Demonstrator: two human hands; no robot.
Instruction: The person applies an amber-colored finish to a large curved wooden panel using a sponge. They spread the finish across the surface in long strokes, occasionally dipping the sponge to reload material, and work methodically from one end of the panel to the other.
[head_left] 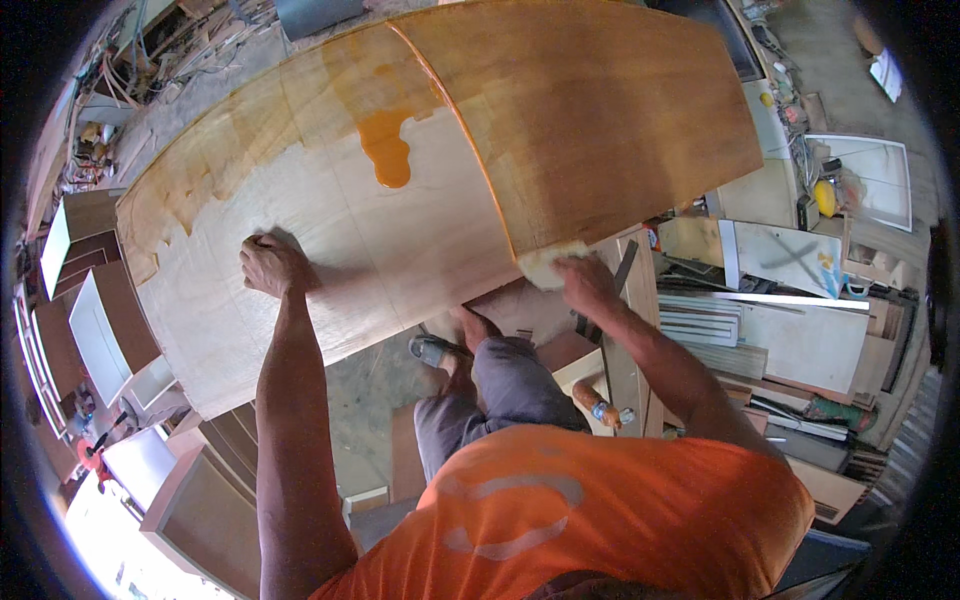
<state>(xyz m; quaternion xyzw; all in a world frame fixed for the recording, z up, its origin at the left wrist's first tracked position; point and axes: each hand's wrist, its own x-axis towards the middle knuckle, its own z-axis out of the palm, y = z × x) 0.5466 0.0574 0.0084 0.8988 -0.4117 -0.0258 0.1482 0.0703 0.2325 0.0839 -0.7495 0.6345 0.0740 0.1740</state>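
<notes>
A large plywood sheet [330, 250] lies in front of me, pale on the near left and glossy amber on the right half [600, 120]. A puddle of orange liquid finish [388, 155] sits near the middle. My left hand [268, 264] is a closed fist pressed on the bare left part of the sheet. My right hand [583, 283] grips a pale sponge or rag [545, 262] at the near edge of the coated half.
White cabinet panels [100, 330] lean at the left. Boards and a white panel with a grey cross [790, 255] are stacked at the right. A wooden stool with an orange-handled clamp [598, 400] stands by my knee. My sandalled foot [432, 350] rests on the concrete floor.
</notes>
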